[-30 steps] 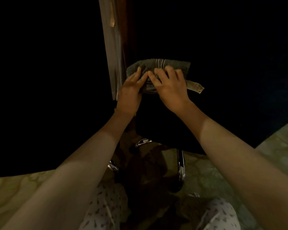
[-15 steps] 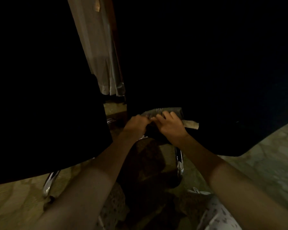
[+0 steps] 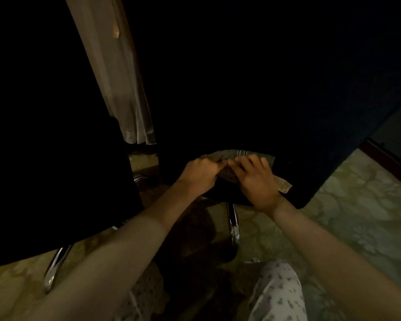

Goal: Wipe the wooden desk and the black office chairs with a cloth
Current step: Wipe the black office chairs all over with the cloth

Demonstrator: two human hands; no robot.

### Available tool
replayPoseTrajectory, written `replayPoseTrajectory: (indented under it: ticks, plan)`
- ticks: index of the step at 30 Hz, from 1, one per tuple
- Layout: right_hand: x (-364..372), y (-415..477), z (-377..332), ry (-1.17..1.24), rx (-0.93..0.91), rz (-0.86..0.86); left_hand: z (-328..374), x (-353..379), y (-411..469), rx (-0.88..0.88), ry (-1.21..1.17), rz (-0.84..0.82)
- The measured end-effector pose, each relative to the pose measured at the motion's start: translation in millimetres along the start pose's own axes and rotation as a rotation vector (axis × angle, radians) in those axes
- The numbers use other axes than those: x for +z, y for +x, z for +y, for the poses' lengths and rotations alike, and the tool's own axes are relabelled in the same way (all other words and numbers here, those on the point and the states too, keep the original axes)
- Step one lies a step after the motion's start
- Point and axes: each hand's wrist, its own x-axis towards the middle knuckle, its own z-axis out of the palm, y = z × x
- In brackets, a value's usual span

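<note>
low on the back of the black chair (image 3: 264, 89), near its bottom edge, sat the grey striped cloth (image 3: 239, 155), bunched under both hands. the left hand (image 3: 198, 174) had its fingers curled into the cloth's left end, gripping it. the right hand (image 3: 256, 181) lay over the right end, bent fingers clamped on the fabric, knuckles up. the two hands met at the fingertips over the middle of the wad.

judgement: the two-handed hold was there to keep the cloth pressed against the upholstery so a stroke would carry pressure, and the cloth was bunched thick for the same reason. a pale tag (image 3: 284, 186) poked out loose from under the right hand.

counts: two hands, one cloth, one tag. two chairs, the one being wiped and a second black chair (image 3: 44, 135) just to its left, touched by neither hand. one chrome leg (image 3: 233, 224) showed under the wiped chair and a second chrome leg (image 3: 56, 267) under the other. one pale curtain (image 3: 125, 89) hung between the chair backs, farther off.

printed trousers (image 3: 276, 293) showed at the bottom over a patterned floor (image 3: 357, 205). the person was probably bent low to reach that bottom edge. the wooden desk was not in view. the frame was very dark and the chair outlines were mostly lost.
</note>
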Motion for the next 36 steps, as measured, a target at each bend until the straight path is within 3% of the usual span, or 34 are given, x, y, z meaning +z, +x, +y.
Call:
replayPoseTrajectory:
  ticks: [4,6,11,18,20,22,25,28,30,33,36]
  plan:
    - [-25.9,-4.4,30.8,-0.019,0.113,0.251,15.0,-23.9,10.1,0.181,0.056,0.455]
    - [-26.6,-7.5,45.8,-0.095,0.146,0.294,18.6,-25.4,21.9,0.227,0.118,0.515]
    - [4.4,-27.4,66.9,-0.175,0.122,0.189,26.0,-9.8,46.4,0.318,0.281,0.369]
    - [37.4,-46.7,60.3,-0.15,0.109,0.199,5.6,24.7,54.3,0.458,0.39,0.469]
    - [49.8,-58.3,52.7,-0.139,0.084,0.176,4.9,42.2,53.2,0.48,0.394,0.429]
    - [65.3,-73.6,42.0,-0.091,0.053,0.072,9.5,56.6,47.8,0.467,0.367,0.312]
    - [75.2,-85.9,18.8,-0.02,0.025,-0.17,26.9,74.1,35.2,0.356,0.287,0.002]
    - [65.9,-85.9,4.2,0.035,0.046,-0.4,38.6,72.7,31.6,0.289,0.249,-0.047]
    - [54.9,-82.1,7.2,0.088,0.097,-0.364,38.7,66.9,29.5,0.242,0.261,-0.197]
    - [35.1,-84.2,19.7,0.131,0.129,-0.235,44.8,46.2,30.0,0.301,0.264,0.069]
    - [11.3,-88.7,44.9,0.137,0.192,-0.065,60.0,25.4,35.3,0.367,0.279,0.075]
